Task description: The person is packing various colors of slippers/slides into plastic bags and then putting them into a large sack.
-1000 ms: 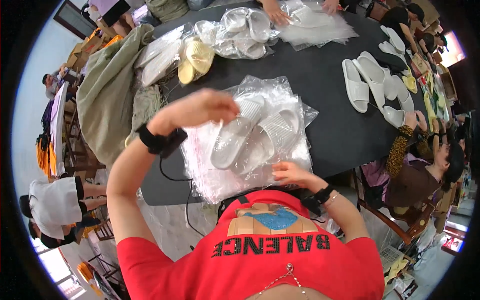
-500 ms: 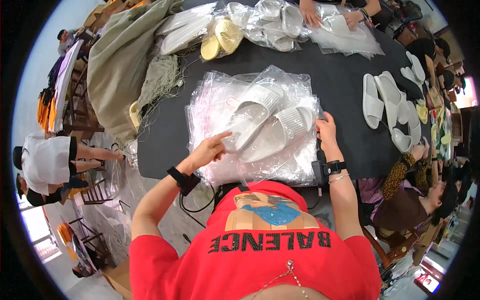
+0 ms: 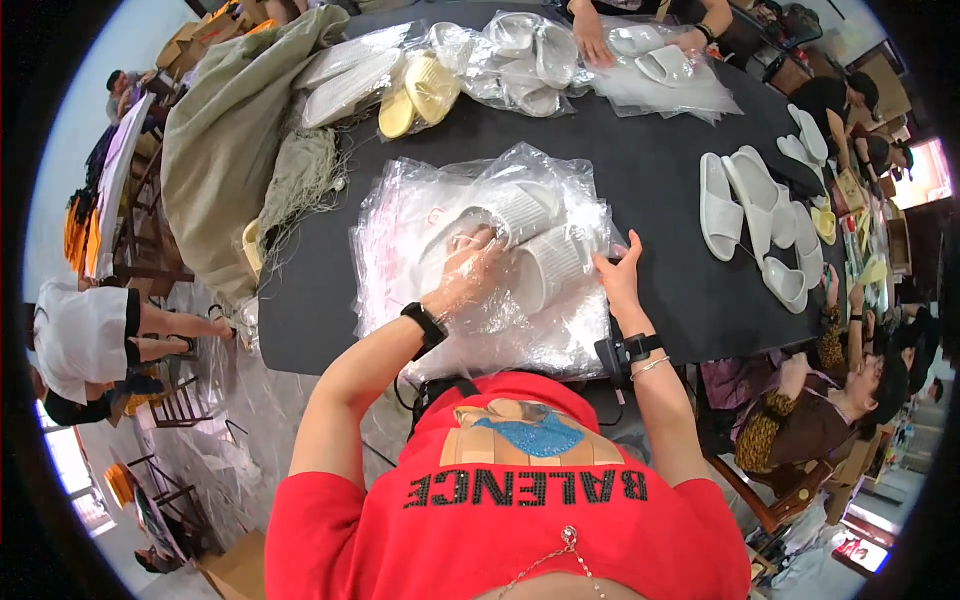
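Note:
A pair of light grey slippers with ribbed straps, a left slipper [image 3: 515, 212] and a right slipper [image 3: 553, 265], lies in clear plastic on a stack of plastic bags [image 3: 380, 265] before me. My left hand [image 3: 470, 268] reaches over the left slipper, its fingers bent round the part behind the strap; a film of plastic seems to cover them. At the stack's right edge is my right hand [image 3: 622, 275], thumb and forefinger apart, the thumb touching the plastic. Its other fingers are partly hidden.
The stack lies on a black table [image 3: 660, 200]. Along the far side are bagged grey slippers [image 3: 520, 50], yellow slippers [image 3: 425, 90] and another person's hands [image 3: 595, 42] on a bagged pair. Loose white slippers [image 3: 755, 195] sit at the right, a green-grey cloth [image 3: 215, 160] at the left.
My left hand has moved right and forward, from the bag's near left onto the left slipper. My right hand stays by the bag's right edge. The whole view has shifted slightly.

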Demonstrator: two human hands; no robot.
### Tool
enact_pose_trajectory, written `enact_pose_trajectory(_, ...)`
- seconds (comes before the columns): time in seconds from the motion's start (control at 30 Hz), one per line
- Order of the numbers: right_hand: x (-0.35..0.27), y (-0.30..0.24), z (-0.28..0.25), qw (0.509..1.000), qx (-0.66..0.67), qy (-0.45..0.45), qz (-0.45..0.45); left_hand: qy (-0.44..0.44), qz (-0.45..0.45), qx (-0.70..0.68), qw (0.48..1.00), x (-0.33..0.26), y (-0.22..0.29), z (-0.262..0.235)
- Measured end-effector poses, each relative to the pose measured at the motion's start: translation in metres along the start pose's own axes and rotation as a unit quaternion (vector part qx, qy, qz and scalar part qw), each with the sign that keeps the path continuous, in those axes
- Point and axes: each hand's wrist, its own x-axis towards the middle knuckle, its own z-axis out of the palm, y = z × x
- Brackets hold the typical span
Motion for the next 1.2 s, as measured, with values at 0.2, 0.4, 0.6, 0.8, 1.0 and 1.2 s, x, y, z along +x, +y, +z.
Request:
enact_pose_trajectory(0.2, -0.024, -0.014, 0.001, 0.986, 0.039, -0.141, 0.078, 0.019, 0.104, -0.074, 0.992, 0.014, -0.02, -0.004)
enact_pose_trajectory(0.4, -0.019, -0.007, -0.012, 0.957, 0.186, -0.125, 0.184, 0.014, 0.0, -0.03, 0.999, 0.024, 0.003, 0.03)
enact_pose_trajectory(0.6, -0.022, 0.011, -0.041, 0.98, 0.182, 0.019, 0.075, 0.048, 0.081, -0.053, 0.994, -0.004, -0.02, 0.013)
enact_pose_trajectory(0.8, -0.046, 0.038, -0.078, 0.996, 0.053, 0.039, 0.057, 0.038, 0.052, 0.042, 0.997, -0.087, -0.11, -0.008)
enact_pose_trajectory(1.0, -0.071, 0.026, -0.075, 0.998, 0.018, 0.027, 0.055, 0.189, -0.265, -0.014, 0.945, -0.17, -0.229, -0.054)
enact_pose_trajectory(1.2, -0.088, 0.0, -0.055, 0.99, -0.068, -0.07, -0.102, 0.355, -0.183, -0.099, 0.911, -0.095, -0.165, -0.179)
